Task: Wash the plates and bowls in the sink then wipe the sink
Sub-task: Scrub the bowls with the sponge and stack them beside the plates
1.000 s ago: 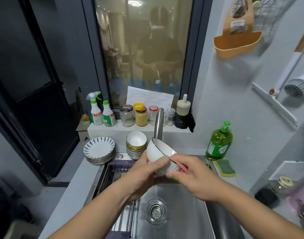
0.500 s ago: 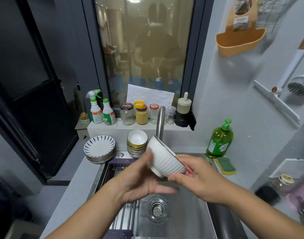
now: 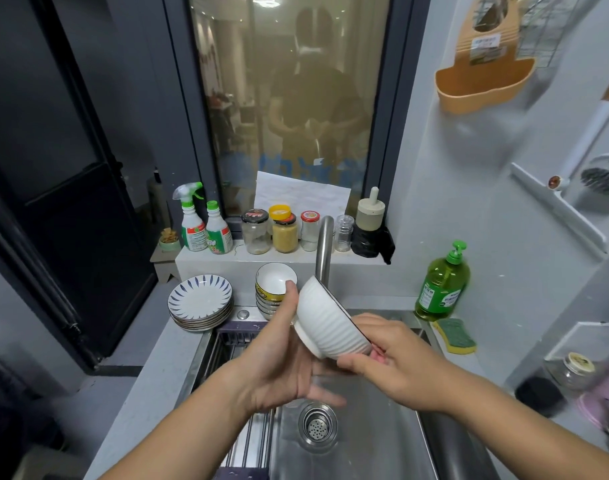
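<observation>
A white ribbed bowl [image 3: 327,323] with a dark rim is tilted bottom-up above the steel sink [image 3: 375,441]. My left hand [image 3: 285,358] cups its base and side, thumb up by the rim. My right hand [image 3: 393,358] grips the lower rim, fingers reaching inside over something pink that is mostly hidden. A stack of blue-striped plates [image 3: 201,301] and a stack of bowls [image 3: 273,287] stand on the counter behind the sink's left corner.
The tap [image 3: 324,247] rises just behind the bowl. A drain strainer [image 3: 317,426] lies below my hands, a roll-up rack [image 3: 240,403] covers the sink's left side. Green soap bottle [image 3: 443,282] and sponge [image 3: 457,336] sit at right. Jars and spray bottles line the ledge.
The bowl has turned from mouth facing me to bottom-up, its ribbed outside now showing. My left hand has shifted under its base; my right hand stays at the rim.
</observation>
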The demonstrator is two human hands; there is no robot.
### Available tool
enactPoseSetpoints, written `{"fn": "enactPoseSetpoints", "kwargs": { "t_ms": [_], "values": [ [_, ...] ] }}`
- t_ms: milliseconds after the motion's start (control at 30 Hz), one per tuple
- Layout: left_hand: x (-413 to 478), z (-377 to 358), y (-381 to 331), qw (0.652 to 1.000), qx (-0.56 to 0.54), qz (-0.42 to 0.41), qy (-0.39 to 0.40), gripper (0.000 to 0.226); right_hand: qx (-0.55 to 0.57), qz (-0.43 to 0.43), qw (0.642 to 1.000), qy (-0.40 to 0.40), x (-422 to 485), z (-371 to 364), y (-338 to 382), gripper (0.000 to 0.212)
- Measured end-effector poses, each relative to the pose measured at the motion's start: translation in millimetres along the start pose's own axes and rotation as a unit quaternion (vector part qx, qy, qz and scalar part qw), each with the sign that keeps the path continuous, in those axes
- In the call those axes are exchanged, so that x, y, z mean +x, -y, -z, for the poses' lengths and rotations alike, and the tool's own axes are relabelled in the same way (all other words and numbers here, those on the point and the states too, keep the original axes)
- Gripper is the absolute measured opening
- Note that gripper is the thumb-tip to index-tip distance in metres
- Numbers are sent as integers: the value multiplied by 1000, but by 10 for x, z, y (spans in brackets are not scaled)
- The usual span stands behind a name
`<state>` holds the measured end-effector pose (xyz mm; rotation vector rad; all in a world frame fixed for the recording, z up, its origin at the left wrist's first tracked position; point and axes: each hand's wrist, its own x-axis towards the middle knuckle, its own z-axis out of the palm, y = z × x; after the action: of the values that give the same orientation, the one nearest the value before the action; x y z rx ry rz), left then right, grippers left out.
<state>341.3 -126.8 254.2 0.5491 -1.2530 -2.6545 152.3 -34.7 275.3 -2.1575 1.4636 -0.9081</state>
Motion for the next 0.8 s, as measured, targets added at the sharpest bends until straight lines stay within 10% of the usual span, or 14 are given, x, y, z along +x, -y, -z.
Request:
{"fn": "enactPoseSetpoints", "kwargs": {
  "t_ms": [300, 467, 800],
  "values": [
    [-54, -96, 50, 995, -84, -45, -36, 101, -55, 29, 998, 14, -28, 37, 79, 43],
    [-78, -6, 73, 1000, 5, -19, -6, 110, 261, -129, 956, 24, -26, 48, 49, 21],
    [-103, -62, 217, 978, 2, -168, -122, 116, 553, -174, 815, -1, -114, 55, 15, 76]
  ]
}}
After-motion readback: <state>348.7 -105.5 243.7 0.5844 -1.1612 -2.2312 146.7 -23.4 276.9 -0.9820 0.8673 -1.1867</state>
